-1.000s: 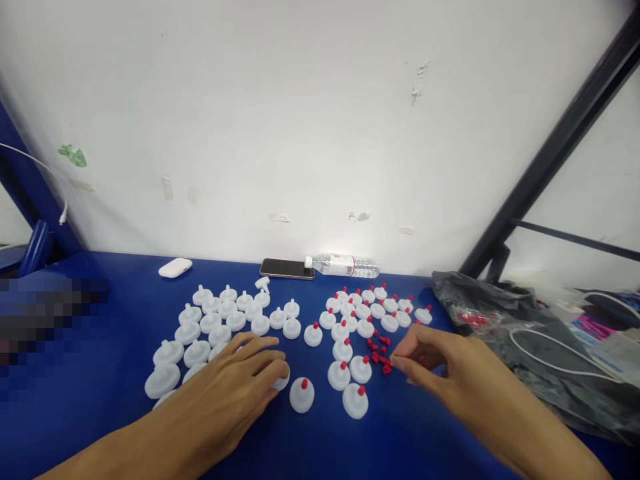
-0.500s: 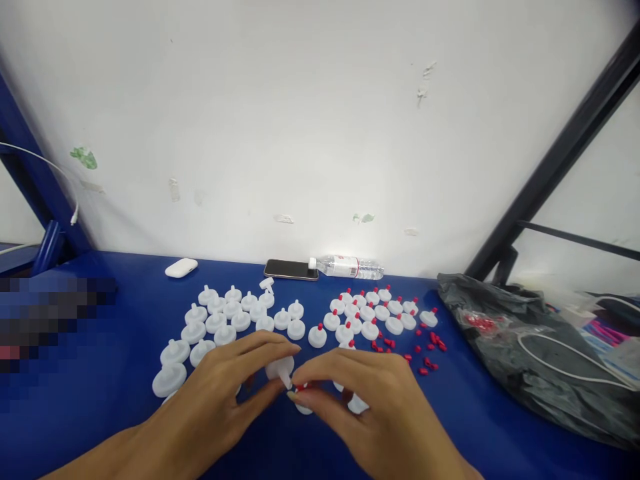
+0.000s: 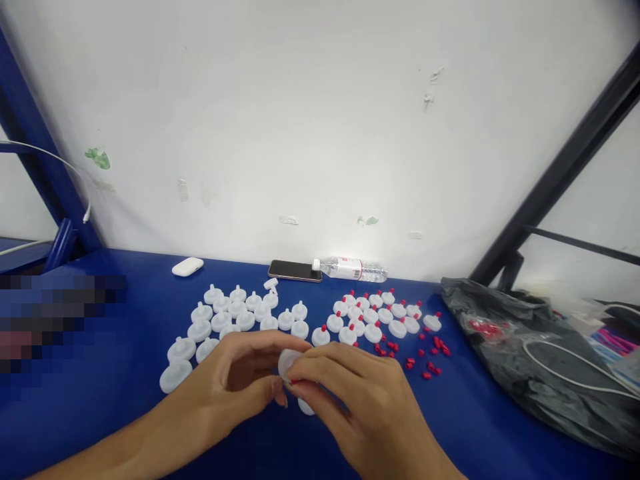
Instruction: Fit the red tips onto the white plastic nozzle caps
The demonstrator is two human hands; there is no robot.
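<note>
Round plastic disc [image 3: 285,362], tilted, stem hidden, is pinched by the right hand [image 3: 373,393] before the bottle [image 3: 349,269]; the left hand [image 3: 215,387] is curled half-open.

Round white disc [image 3: 287,362], tilted, held above the counter [image 3: 135,320], well in from its far edge! A red cap [image 3: 294,381], mostly hidden, peeks out just beside it.
</note>
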